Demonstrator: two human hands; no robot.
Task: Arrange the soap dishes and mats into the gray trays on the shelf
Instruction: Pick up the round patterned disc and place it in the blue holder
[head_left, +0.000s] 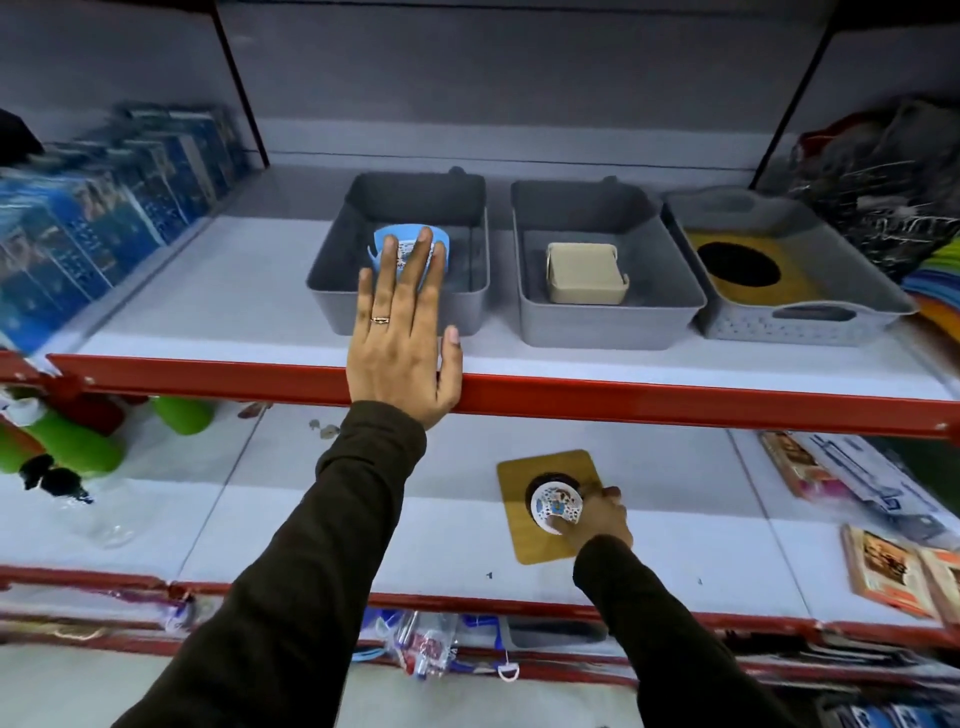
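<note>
Three gray trays are set side by side on the upper shelf (260, 332), apparently one for each kind of item: a blue dish (410, 244) lies in the left tray (332, 291), a beige dish (584, 273) sits in the middle tray (613, 322), and a yellow mat with a dark round centre (743, 273) is laid flat in the right tray (810, 322). The left hand (405, 338) is stretched over the front wall of the left tray with its fingers flat and spread; nothing is gripped by it, and the fingertips are seen over the blue dish, though whether the dish is touched or merely hovered over cannot be told. The flat pose suggests the dish is being let go or pressed into place. On the lower shelf (311, 525) a second yellow mat (524, 493) is left lying flat, and on it a small round patterned dish (556, 506) is held by the right hand (597, 517), whose fingers are closed around its rim from the right side. It is judged that this dish is being lifted off the mat so that each may be sorted separately. The held dish is thus well below the trays, while the mat underneath is not gripped by either hand.
</note>
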